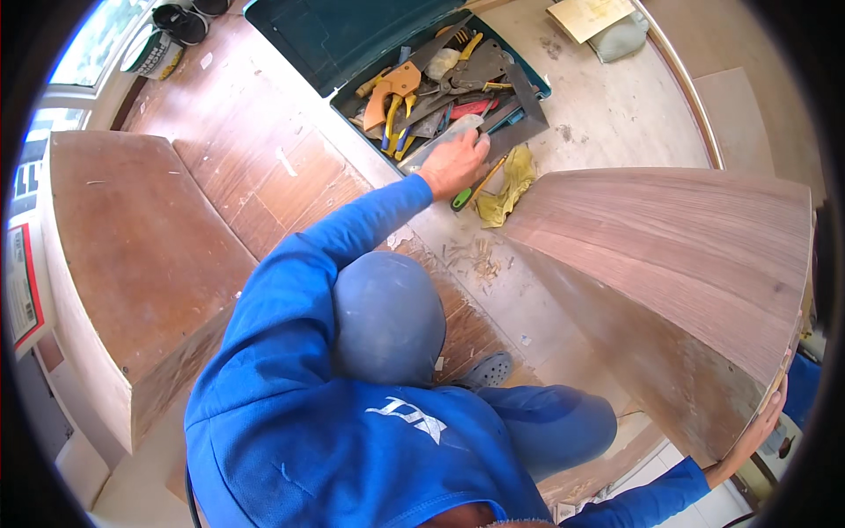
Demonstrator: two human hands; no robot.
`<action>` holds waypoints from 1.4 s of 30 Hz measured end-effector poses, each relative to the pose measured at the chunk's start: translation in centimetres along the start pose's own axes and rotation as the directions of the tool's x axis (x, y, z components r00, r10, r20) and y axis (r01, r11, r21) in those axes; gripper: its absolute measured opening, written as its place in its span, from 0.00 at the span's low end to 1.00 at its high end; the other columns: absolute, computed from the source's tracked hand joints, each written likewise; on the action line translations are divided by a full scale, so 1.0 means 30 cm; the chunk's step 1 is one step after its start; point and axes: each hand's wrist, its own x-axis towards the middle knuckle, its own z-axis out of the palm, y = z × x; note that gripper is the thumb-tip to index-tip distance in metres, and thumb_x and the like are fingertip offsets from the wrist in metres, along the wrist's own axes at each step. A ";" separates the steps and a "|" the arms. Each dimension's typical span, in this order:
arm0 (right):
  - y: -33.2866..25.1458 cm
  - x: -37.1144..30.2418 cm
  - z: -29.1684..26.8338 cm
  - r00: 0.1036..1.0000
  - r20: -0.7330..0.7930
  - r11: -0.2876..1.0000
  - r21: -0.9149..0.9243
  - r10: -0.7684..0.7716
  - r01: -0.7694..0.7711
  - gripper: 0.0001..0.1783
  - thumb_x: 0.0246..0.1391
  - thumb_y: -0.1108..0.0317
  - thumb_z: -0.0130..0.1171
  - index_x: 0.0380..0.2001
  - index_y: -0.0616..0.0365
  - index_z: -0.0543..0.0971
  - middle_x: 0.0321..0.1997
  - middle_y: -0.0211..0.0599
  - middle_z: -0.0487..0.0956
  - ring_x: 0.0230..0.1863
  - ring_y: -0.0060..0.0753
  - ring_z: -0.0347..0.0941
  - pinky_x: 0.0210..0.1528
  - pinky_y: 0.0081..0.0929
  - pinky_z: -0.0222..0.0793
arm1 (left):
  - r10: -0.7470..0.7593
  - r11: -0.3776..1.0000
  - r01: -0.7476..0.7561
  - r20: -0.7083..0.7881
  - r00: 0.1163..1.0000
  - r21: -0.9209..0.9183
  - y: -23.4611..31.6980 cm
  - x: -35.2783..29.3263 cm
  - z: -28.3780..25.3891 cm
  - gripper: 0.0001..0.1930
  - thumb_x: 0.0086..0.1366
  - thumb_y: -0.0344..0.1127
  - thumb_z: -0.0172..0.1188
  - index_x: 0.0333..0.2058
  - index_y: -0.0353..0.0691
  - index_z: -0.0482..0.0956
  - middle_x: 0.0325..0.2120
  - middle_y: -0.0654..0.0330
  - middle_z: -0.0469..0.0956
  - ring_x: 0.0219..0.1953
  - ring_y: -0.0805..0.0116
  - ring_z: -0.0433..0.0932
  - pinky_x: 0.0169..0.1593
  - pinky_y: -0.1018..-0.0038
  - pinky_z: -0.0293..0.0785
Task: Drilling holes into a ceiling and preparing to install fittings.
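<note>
Left hand [455, 165] at the toolbox [348, 35], right hand [759, 431] on the right box [673, 255]

The person crouches in a blue top [290, 414]; the left arm stretches forward, and the left hand sits over the toolbox's near edge, fingers bent and close together; a pale strip [415, 158] runs beneath it, and whether the fingers grip anything cannot be told. The right hand holds the right box by its far right corner, fingers along the end; that box is wooden, its upper face light and grained, its near side darker and worn.

The toolbox lies open ahead of the person, its lid [295, 44] tipped away to the left; inside, an orange cutter [393, 92] rests at the left, with yellow-and-blue handles [400, 128] just beside it; other tools lie heaped together, and a dark flat blade [521, 130] crosses the right end. A green-handled tool [461, 199] lies on the floor [572, 110] near the left hand; a yellow cloth [509, 187] is just beside it, close to the right box's narrow end; shavings [483, 264] are scattered nearer the person.

A brown left box [145, 242] stands to the left; a bucket [154, 53] and dark shoes [180, 24] are well apart, at the upper left.
</note>
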 end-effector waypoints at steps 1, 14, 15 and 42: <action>0.020 0.009 0.008 1.000 0.006 0.999 0.029 0.017 -0.017 0.36 0.68 0.40 0.43 0.67 0.56 0.69 0.69 0.39 0.68 0.67 0.38 0.65 0.68 0.34 0.56 | 0.016 1.000 -0.015 -0.066 0.998 0.011 -0.029 0.015 -0.002 0.25 0.65 0.44 0.62 0.54 0.34 0.70 0.42 0.45 0.71 0.44 0.46 0.78 0.43 0.57 0.79; -0.016 -0.001 0.016 0.999 -0.037 0.999 0.023 0.039 -0.038 0.32 0.71 0.45 0.40 0.66 0.57 0.69 0.68 0.40 0.70 0.65 0.35 0.67 0.66 0.32 0.61 | -0.138 0.983 0.136 0.016 0.990 0.120 -0.187 0.055 -0.017 0.31 0.60 0.44 0.64 0.57 0.33 0.68 0.42 0.42 0.76 0.43 0.42 0.79 0.45 0.54 0.77; -0.032 -0.005 0.028 0.997 -0.038 0.996 0.057 0.069 -0.067 0.33 0.71 0.45 0.40 0.66 0.57 0.69 0.68 0.41 0.70 0.65 0.36 0.67 0.65 0.32 0.62 | -0.181 0.978 0.182 -0.017 0.983 0.100 -0.194 0.052 0.003 0.32 0.60 0.44 0.64 0.58 0.32 0.68 0.42 0.41 0.77 0.43 0.41 0.79 0.45 0.54 0.77; 0.040 0.017 0.007 0.991 -0.058 0.986 0.119 0.124 -0.116 0.33 0.71 0.45 0.39 0.68 0.57 0.67 0.68 0.43 0.68 0.67 0.37 0.66 0.67 0.32 0.60 | 0.084 0.968 -0.061 -0.088 0.993 0.243 -0.191 0.757 0.161 0.11 0.63 0.31 0.53 0.44 0.43 0.77 0.39 0.48 0.77 0.47 0.45 0.77 0.46 0.52 0.75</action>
